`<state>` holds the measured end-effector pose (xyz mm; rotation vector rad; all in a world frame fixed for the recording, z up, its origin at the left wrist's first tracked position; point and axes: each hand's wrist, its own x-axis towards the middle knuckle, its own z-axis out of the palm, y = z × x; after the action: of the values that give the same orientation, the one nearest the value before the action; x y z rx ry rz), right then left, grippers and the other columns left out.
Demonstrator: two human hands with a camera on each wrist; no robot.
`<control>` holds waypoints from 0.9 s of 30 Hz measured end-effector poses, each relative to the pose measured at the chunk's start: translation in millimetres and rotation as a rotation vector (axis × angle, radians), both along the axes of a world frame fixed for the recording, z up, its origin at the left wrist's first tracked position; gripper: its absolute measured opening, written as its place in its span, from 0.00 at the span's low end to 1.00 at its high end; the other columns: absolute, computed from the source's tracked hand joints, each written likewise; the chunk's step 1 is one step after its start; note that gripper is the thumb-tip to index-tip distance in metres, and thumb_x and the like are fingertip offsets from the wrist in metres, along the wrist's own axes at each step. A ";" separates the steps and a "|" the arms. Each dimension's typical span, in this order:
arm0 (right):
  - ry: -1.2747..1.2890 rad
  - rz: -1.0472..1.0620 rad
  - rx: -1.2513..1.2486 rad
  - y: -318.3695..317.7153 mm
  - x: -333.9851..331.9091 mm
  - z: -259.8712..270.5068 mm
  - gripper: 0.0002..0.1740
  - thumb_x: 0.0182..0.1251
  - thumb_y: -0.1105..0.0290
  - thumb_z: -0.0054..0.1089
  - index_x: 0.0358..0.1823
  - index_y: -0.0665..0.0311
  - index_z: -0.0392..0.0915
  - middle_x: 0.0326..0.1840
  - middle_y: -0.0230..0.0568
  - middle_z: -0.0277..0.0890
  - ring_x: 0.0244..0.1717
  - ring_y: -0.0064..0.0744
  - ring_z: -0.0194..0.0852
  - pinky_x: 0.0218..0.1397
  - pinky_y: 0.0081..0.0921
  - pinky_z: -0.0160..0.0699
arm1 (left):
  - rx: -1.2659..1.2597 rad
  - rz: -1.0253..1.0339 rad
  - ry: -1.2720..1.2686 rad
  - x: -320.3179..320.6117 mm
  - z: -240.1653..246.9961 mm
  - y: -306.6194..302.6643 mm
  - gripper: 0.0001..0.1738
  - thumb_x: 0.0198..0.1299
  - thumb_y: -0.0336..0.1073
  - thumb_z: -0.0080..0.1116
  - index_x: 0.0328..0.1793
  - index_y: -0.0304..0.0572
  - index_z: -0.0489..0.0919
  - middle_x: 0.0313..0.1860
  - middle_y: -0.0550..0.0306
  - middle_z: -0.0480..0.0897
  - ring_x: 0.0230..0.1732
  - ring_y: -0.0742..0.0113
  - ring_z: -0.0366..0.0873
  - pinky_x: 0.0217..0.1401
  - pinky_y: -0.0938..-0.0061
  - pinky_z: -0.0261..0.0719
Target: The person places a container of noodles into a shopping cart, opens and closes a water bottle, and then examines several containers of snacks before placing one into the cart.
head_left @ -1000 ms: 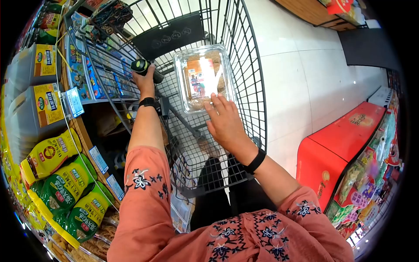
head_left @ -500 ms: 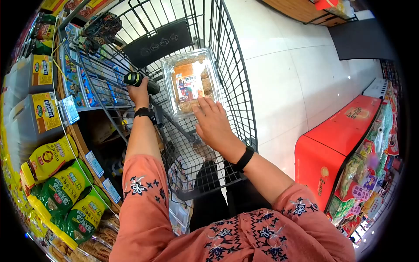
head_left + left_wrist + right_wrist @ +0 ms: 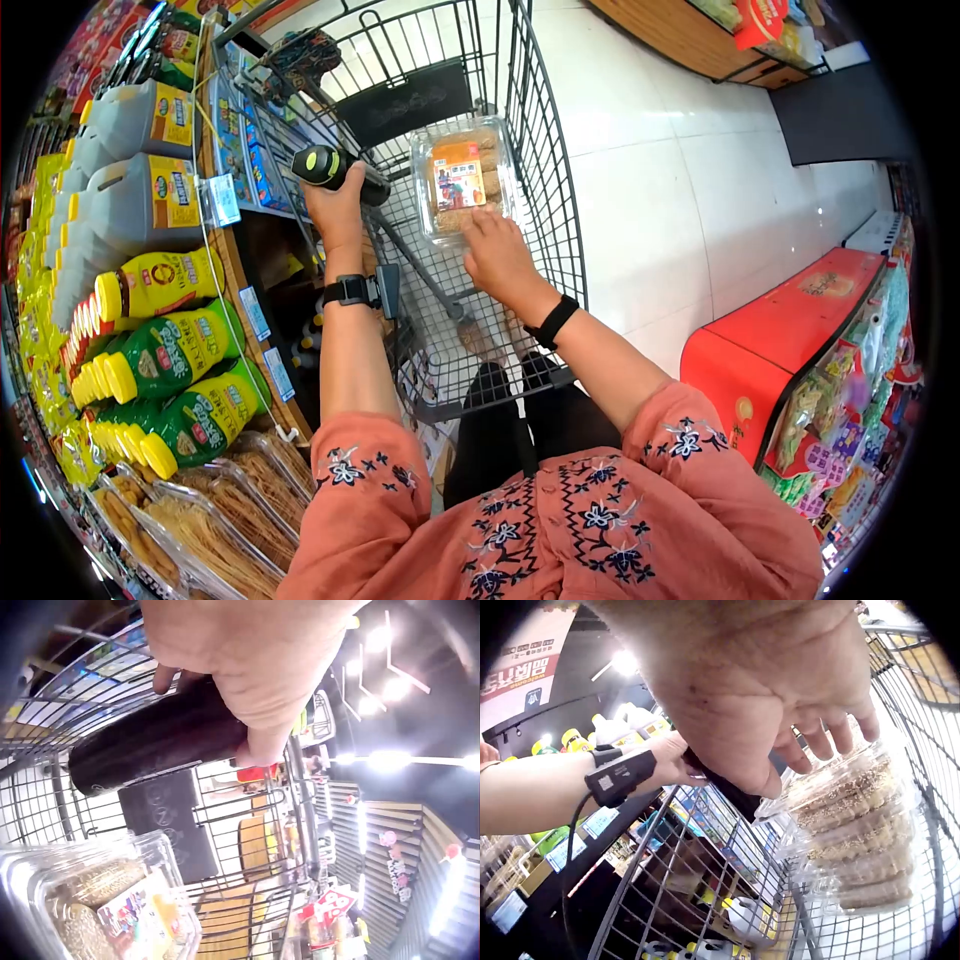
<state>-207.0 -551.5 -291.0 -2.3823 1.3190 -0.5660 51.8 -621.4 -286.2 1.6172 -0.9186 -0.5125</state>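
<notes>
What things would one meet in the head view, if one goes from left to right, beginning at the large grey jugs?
Large grey jugs → pale price tag → dark bottle in the left hand → clear food package → red display stand.

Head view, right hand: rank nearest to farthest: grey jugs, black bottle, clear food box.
From the right hand:
1. Clear food box: in the cart, right under the fingertips.
2. Black bottle: to the left, over the cart, gripped by the left hand.
3. Grey jugs: farther left, on the shelf outside the cart.
</notes>
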 end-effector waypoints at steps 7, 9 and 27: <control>-0.116 0.020 0.207 5.5 -11.5 16.5 0.25 0.66 0.67 0.62 0.61 0.71 0.74 0.63 0.61 0.74 0.64 0.57 0.74 0.68 0.44 0.72 | -0.048 -0.050 -0.002 -26.2 94.0 45.1 0.35 0.56 0.38 0.77 0.67 0.39 0.73 0.55 0.55 0.81 0.55 0.63 0.80 0.60 0.65 0.78; -0.312 -0.021 0.330 6.4 -13.7 42.4 0.26 0.66 0.64 0.62 0.61 0.71 0.73 0.60 0.60 0.76 0.61 0.57 0.74 0.65 0.43 0.73 | -0.059 -0.089 -0.003 -33.1 124.1 66.8 0.33 0.57 0.36 0.75 0.66 0.39 0.74 0.56 0.56 0.81 0.55 0.65 0.79 0.59 0.67 0.78; -0.660 0.336 0.756 84.8 -32.8 187.8 0.40 0.45 0.57 0.83 0.56 0.66 0.70 0.45 0.50 0.78 0.47 0.42 0.80 0.54 0.34 0.76 | -0.048 -0.380 0.489 -131.8 274.8 211.7 0.37 0.60 0.48 0.66 0.70 0.34 0.68 0.57 0.54 0.79 0.56 0.69 0.77 0.63 0.70 0.75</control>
<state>-239.9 -466.7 -103.2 -1.5400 0.6467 -0.5505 -80.0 -409.7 -11.5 1.1924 -0.8528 -1.0866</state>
